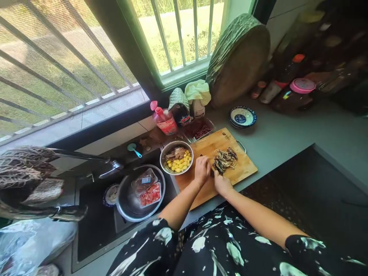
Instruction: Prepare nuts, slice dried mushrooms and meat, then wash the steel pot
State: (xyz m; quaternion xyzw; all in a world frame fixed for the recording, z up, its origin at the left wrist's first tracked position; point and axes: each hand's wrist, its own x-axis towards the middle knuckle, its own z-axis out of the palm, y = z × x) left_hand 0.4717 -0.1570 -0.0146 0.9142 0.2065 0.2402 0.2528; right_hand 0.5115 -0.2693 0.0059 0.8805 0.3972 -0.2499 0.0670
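My left hand (202, 169) is closed above the wooden cutting board (198, 195), fingers curled together. Close beside it, my right hand (222, 184) is closed too, at the near edge of a pile of stringy brown dried pieces (225, 160) that look like dried mushrooms. A small dark bit shows between the hands; what the fingers pinch is too small to make out. Left of my left hand, a metal bowl (162, 163) holds round yellow pieces (179, 165) and brown shreds (176, 153), its rim close to the board.
In the sink at left, a large metal basin (123, 209) holds a clear plastic box and a tray of red meat (151, 194). Behind the board stand a pink pump bottle (165, 122), a plastic tray of dark red pieces (201, 131) and blue-patterned dishes (243, 117).
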